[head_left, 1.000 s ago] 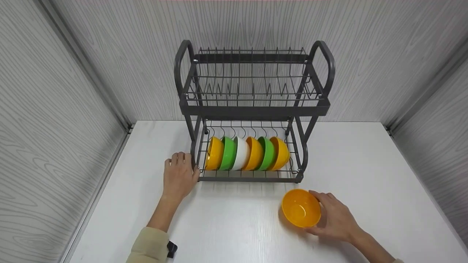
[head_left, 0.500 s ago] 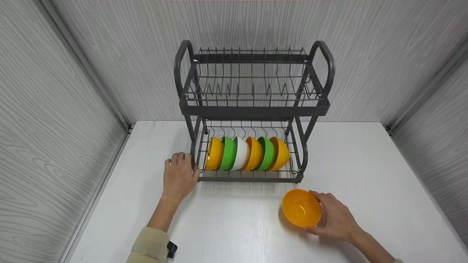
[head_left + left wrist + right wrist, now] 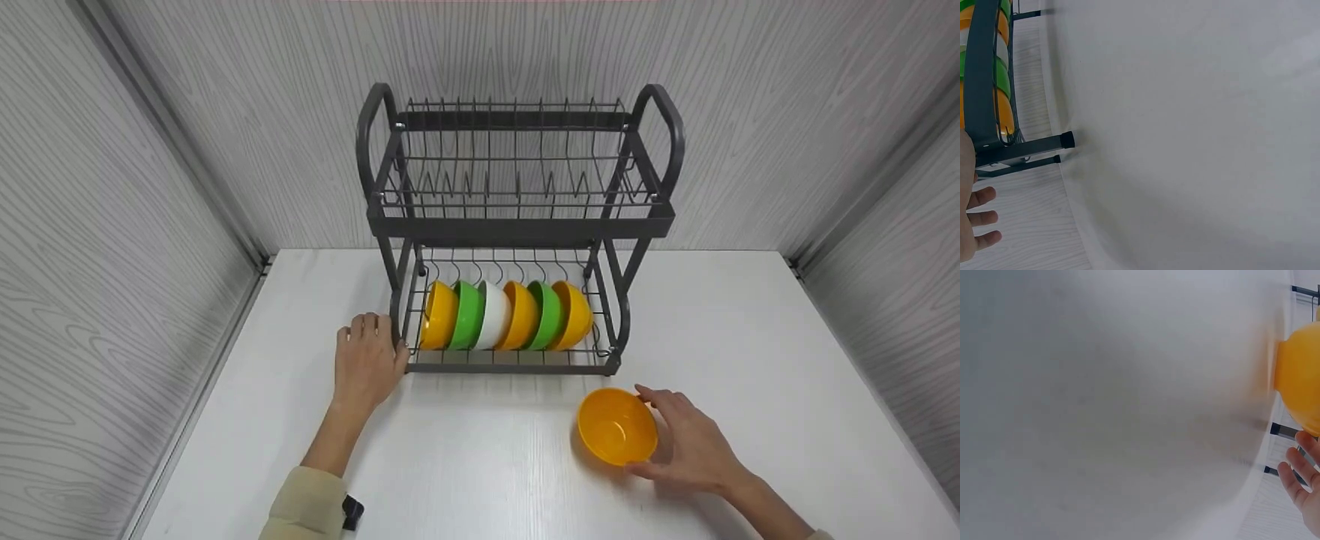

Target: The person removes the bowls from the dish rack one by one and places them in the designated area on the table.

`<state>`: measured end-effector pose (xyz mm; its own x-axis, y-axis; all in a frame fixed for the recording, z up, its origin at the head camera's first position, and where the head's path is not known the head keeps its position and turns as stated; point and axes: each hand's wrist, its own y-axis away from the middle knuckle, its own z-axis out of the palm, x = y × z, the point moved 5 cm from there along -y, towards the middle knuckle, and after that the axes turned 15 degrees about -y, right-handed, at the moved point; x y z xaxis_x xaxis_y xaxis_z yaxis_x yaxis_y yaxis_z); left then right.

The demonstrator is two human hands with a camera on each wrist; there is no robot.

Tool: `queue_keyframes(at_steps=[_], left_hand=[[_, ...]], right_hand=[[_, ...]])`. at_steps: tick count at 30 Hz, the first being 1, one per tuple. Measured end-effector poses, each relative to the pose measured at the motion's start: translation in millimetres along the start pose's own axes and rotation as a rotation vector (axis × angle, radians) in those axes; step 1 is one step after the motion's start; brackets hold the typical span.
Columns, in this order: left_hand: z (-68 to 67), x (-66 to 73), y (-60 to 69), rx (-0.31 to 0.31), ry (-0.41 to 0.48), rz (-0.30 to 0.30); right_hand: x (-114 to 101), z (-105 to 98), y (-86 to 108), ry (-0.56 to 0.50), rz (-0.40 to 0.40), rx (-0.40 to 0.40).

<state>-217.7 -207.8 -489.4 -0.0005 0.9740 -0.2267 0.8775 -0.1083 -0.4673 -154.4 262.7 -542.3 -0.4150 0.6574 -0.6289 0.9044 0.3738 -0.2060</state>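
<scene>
An orange bowl [image 3: 617, 426] stands on the white table with its mouth up, in front of the rack's right corner. My right hand [image 3: 691, 446] is around its right side, thumb by the near rim and fingers slightly spread by the far rim. In the right wrist view the fingers [image 3: 1296, 466] look straight, close under the bowl [image 3: 1301, 379]. My left hand [image 3: 367, 365] rests against the left front post of the dark dish rack [image 3: 514, 369], thumb at the corner. In the left wrist view several fingers [image 3: 983, 218] extend loosely beside the post.
Several orange and green bowls and a white bowl [image 3: 493, 315] stand on edge in a row on the rack's lower tier. The rack has an upper wire tier [image 3: 517, 176]. Wood-grain panels [image 3: 120, 285] enclose the table. A small black object [image 3: 352, 512] shows by the left sleeve.
The fingers of my right hand have opened slightly and drawn away from the bowl's rim. The bowl, the rack and my left hand have hardly moved.
</scene>
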Motion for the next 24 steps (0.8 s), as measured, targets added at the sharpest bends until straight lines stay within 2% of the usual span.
queue_keyframes(at_steps=[12,19,24], left_hand=[[1.3,-0.2,-0.4,-0.037,0.011,-0.003],[-0.8,-0.1,-0.3,-0.012,0.004,0.001],[-1.9,-0.4,-0.4,-0.006,0.012,0.000]], right_hand=[[-13.4,-18.5,-15.7,0.077,-0.082,0.035],[-25.3,-27.1,-27.0,0.111,-0.180,0.091],[-33.8,-33.3,-35.7,0.119,-0.214,0.113]])
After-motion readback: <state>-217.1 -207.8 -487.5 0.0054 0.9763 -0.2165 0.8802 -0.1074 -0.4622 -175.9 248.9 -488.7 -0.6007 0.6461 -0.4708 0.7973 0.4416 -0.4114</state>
